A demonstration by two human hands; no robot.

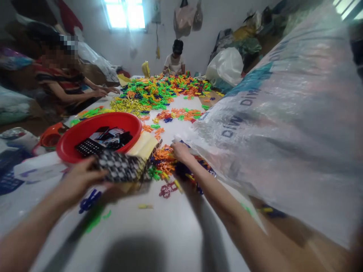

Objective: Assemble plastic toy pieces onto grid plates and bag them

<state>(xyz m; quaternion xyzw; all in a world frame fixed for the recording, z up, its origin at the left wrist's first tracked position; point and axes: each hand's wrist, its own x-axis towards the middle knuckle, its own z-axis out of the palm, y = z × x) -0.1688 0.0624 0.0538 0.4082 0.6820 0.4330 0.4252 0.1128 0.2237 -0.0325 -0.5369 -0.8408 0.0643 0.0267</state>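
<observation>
A pale wall [113, 49] with a bright window [124, 15] closed the far side. Before it stretched a white table [167, 234], a bulging plastic bag [297, 124] at its right. A colourful heap [153, 88] covered the far part; a red basin [130, 124] stood left. The left hand's [85, 172] grip held a black-and-white patterned packet [121, 166] just near of the basin; the right hand's [181, 151] grip, beside orange pieces [163, 158], could not be made out.

Workshop, seemingly: table [176, 223] heaped with plastic pieces [153, 92], bulging sack [286, 128].
</observation>
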